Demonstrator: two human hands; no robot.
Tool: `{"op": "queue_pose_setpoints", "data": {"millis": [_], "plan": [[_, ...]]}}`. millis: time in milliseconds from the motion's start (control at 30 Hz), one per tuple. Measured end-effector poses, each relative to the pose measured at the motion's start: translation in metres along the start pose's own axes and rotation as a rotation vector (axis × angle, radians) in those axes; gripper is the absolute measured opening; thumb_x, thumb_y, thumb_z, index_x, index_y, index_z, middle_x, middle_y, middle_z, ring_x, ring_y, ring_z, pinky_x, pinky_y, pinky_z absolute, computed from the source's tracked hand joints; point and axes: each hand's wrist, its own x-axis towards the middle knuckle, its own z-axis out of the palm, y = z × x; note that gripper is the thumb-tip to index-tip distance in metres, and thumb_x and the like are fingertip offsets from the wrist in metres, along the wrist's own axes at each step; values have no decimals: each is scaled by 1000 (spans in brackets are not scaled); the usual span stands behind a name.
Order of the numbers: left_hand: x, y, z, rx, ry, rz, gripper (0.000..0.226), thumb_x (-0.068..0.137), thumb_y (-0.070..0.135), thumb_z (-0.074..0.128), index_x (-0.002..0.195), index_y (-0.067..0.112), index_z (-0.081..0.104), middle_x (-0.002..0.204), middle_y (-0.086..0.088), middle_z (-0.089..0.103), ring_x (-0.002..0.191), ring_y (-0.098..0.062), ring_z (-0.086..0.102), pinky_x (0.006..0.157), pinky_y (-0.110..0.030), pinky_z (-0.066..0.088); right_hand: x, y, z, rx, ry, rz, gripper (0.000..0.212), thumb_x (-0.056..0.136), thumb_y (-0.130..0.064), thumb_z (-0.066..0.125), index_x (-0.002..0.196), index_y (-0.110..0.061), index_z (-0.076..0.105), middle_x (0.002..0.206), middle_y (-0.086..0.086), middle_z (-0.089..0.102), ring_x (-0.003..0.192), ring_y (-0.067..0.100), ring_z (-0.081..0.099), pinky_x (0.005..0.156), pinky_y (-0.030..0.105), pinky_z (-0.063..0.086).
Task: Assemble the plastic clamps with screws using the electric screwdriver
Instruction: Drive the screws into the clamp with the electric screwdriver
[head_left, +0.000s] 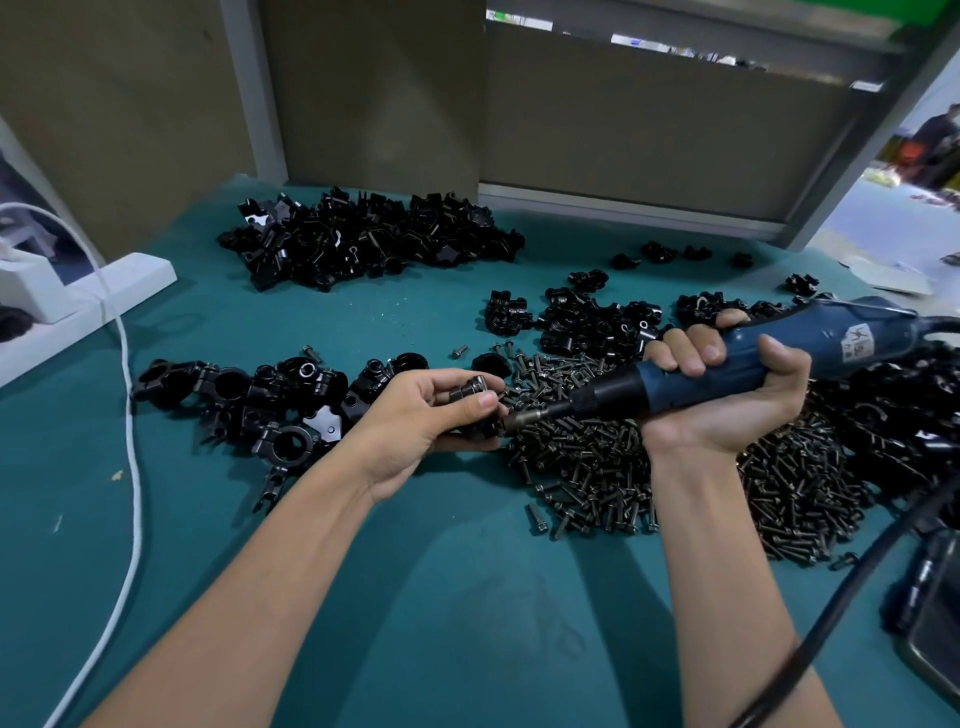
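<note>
Worktop (415, 597): teal mat, with black parts and dark screws spread over its far and right-hand areas.
Left hand (431, 415): raised just above the middle of the worktop, palm turned inward. Its fingers (485, 402) are curled round a small black clamp, thumb pressed on top.
Clamp (470, 395): held in the left hand beside the left edge of the screw heap. How its halves sit together is hard to make out.
Right hand (722, 395): wrapped right round the body of the electric screwdriver, fingers (691, 353) over the top and thumb up on the near side.
Electric screwdriver (779, 358): blue body with a black nose, lying nearly level and pointing left. Its bit (524, 417) meets the clamp at the left thumb.
Screws (587, 457): a big loose heap under and between both hands, running toward the right edge. A few strays lie further toward the far edge.
Far pile of clamp parts (363, 241): a dense black mound along the far edge, left of centre.
Left cluster of clamps (244, 395): ring-shaped black pieces just left of the left hand.
Middle scatter (587, 322): looser black parts beyond the screwdriver, toward the far right corner.
Right pile (904, 405): more black parts against the right edge, behind the right hand.
Black cord (831, 597): crosses the near right corner past the right forearm.
White cable (132, 452): snakes down the left side to the near edge.
White power strip (88, 296): sits at the left edge.
</note>
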Motion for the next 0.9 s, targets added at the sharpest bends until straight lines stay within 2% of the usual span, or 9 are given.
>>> {"op": "queue_pose_setpoints", "data": {"millis": [67,433,900], "plan": [[0,-1,1,-15,18,-10,28,73,11,69,100,3,71,87,-14,75,83,-22,73,69,-34,62,-2,6,1,-18,-5,-49,19,68,-31,42,75,-15,50,49,-7,43,40,9,39,44,20,36],[-2,1,0,-37,62,-28,28,69,13,72,95,3,73,89,-15,76,82,-23,74,64,-30,61,0,11,0,14,-15,-22,19,68,-32,43,76,-16,51,50,-8,43,41,8,40,45,20,35],[-3,1,2,-42,60,-14,30,69,15,74,97,4,72,91,-15,76,86,-25,74,72,-36,63,-1,12,1,1,-8,-34,20,66,-32,45,76,-16,51,50,-8,44,41,8,40,45,20,35]]}}
